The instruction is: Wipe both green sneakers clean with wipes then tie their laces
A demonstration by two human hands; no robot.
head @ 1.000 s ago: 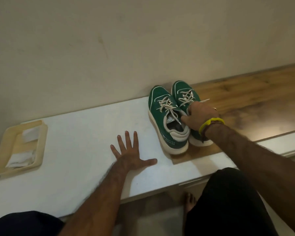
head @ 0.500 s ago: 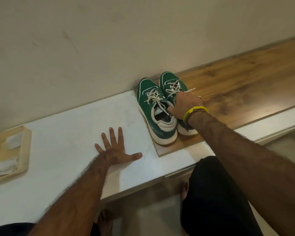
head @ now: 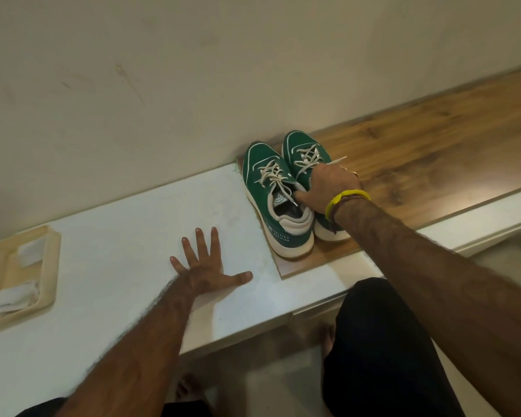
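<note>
The white counter [head: 127, 224] runs along the wall and adjoins a wooden surface [head: 433, 152] on the right. A cream tray [head: 50, 266] sits at the far left of the counter, well apart from the shoes, and holds white wipes [head: 12, 297].

The left green sneaker [head: 271, 200] and the right green sneaker [head: 306, 158] stand side by side on the near end of the wooden surface, toes toward the wall. The laces [head: 272, 176] on both appear threaded but loose, with free ends trailing.

The left hand [head: 205, 266] lies flat on the counter, fingers spread, holding nothing. The right hand [head: 331, 185], with a yellow wristband [head: 345, 198] on the wrist, covers the opening of the right sneaker; its thumb reaches toward the collar of the left one. The fingers curl down around the shoe, so a grip on the right sneaker is likely.

Step in hand, as judged: taking up the first sneaker; no wipe is held, so cleaning is not yet begun. The next move calls for lifting the gripped shoe clear of its neighbour without snagging the laces, bringing it onto the counter, and sending the left hand to the tray for a wipe.
</note>
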